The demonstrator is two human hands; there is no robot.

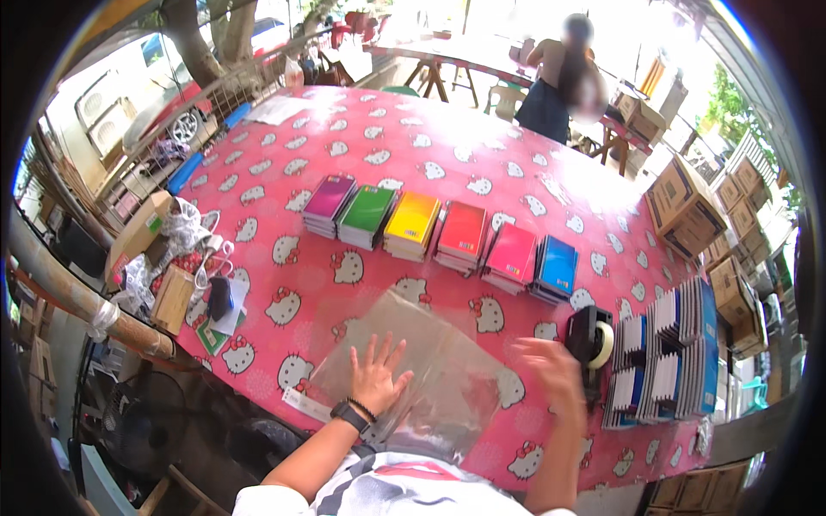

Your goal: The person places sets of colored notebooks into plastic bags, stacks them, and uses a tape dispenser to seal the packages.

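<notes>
One splayed left hand (377, 377) seemingly flattened the lower-centre clear plastic sheet (440, 357), next needing even pressure; right hand (557, 374) blurred, grip unclear.

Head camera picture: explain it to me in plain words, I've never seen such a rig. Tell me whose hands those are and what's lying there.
There is no robot here. A person wears two wide fisheye cameras on the head; this picture is from the left one, looking down, so straight edges bend near the rim.

The bare left hand, with a dark watch at its wrist, is spread over a clear, crinkled plastic sheet or bag. The bare right hand is blurred, beside a black tape dispenser with a pale roll; I can make out nothing held in it.

The pink, cat-patterned tablecloth also bears a row of six coloured notebook stacks, purple to blue, and blue-covered notebook piles at the right.
</notes>
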